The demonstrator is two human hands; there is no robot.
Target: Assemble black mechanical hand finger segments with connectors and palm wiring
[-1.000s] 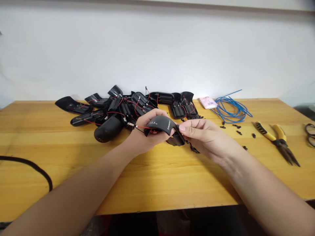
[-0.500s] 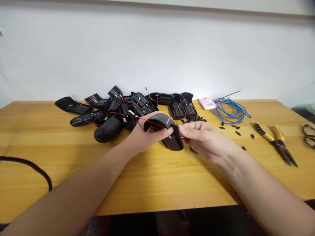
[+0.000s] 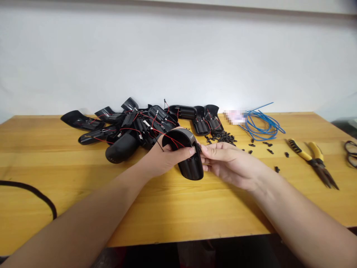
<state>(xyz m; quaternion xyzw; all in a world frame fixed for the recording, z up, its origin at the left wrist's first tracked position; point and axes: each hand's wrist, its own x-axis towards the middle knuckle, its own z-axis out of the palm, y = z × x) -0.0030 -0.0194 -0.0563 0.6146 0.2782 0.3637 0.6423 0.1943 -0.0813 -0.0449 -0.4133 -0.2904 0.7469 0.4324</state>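
A curved black plastic housing (image 3: 191,169) is gripped in my left hand (image 3: 163,158), the thumb pressed inside its hollow. Red and black wires with a white connector (image 3: 146,123) trail from the housing to the left. My right hand (image 3: 227,160) is closed in a pinch at the housing's right edge, thumb against a small black plastic piece (image 3: 199,148); the fingers behind are partly hidden. Past my right hand lies a pile of small black pieces (image 3: 224,137), with several more scattered to its right.
Beyond my hands, similar black housings (image 3: 122,146) with red wires lie heaped on the wooden table (image 3: 167,212). A coil of blue wire (image 3: 263,126) and a blurred pink-white packet (image 3: 235,117) lie behind. Yellow-handled pliers (image 3: 315,162) and scissors (image 3: 350,152) are at right; a black cable (image 3: 33,188) at left.
The housing has tilted so that its hollow faces me more and its lower end sits lower. My right hand has shifted slightly left and stays at its edge.
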